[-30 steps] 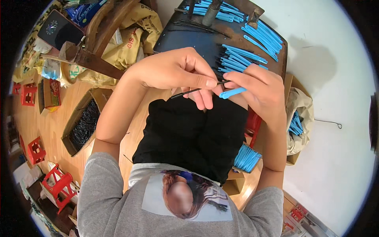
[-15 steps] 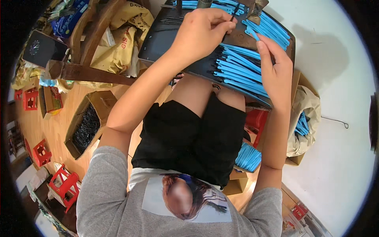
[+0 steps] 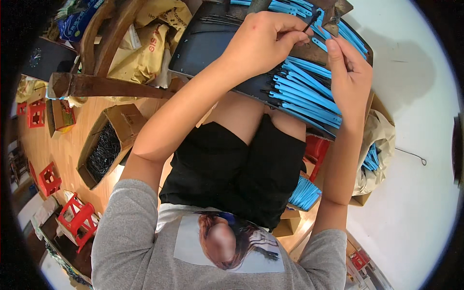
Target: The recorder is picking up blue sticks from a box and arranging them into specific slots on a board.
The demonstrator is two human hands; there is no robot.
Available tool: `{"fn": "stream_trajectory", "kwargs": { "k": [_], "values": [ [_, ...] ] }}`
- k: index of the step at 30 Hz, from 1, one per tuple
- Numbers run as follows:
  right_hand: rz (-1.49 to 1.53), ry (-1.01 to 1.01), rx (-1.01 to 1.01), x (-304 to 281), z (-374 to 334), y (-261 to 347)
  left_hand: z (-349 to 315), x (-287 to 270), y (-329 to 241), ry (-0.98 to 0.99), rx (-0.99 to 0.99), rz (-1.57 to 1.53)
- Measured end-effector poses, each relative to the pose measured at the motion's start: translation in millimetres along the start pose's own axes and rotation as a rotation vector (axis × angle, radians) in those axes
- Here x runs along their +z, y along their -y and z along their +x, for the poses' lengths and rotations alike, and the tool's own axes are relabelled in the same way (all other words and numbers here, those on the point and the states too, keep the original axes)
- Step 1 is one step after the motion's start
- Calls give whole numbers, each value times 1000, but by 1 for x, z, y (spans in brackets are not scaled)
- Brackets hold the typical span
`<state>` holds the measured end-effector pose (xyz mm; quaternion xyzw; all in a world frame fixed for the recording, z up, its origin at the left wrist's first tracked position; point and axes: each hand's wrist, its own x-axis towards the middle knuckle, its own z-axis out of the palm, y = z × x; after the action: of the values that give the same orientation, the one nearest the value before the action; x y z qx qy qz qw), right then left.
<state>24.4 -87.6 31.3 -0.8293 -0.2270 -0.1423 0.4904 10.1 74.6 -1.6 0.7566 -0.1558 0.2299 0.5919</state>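
Observation:
My left hand (image 3: 263, 43) pinches a thin black strip (image 3: 313, 20) between thumb and fingers, its dark tip pointing up and right. Facing it, my right hand (image 3: 351, 72) pinches a flat blue plastic strip (image 3: 320, 30). The two ends lie close together beside a worn metal block (image 3: 333, 21); whether they touch I cannot tell. Below both hands, a pile of blue strips with black ends (image 3: 304, 94) rests on the dark tray (image 3: 193, 50). More blue strips (image 3: 355, 38) are at the tray's far right, and loose black strips (image 3: 217, 20) lie at its far left.
A wooden chair frame (image 3: 116, 87) and yellow sacks (image 3: 147, 48) stand left of the tray. On the floor is a cardboard box (image 3: 128, 121) of black pieces. A paper-lined box (image 3: 379, 159) and a smaller box of blue strips (image 3: 304, 193) are at right.
Both hands have shifted slightly right in the picture, along with the tray. The black strip and the blue strip have come closer together near the metal block.

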Motion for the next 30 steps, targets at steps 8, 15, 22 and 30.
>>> {"fn": "stream_trajectory", "kwargs": {
  "k": [8, 15, 22, 30],
  "values": [
    [-42, -18, -5, -6, 0, 2, 2, 5, -2, -15, 47, 16],
    [20, 19, 34, -10, 5, 3, 4, 9, 1, -43, 90, -32],
    [-135, 83, -28, -13, 11, 11, 31, -25, -7, 150, 230, 52],
    [-136, 127, 149, -21, 11, -5, 35, -23, -8, 101, 243, 64]
  ]
}}
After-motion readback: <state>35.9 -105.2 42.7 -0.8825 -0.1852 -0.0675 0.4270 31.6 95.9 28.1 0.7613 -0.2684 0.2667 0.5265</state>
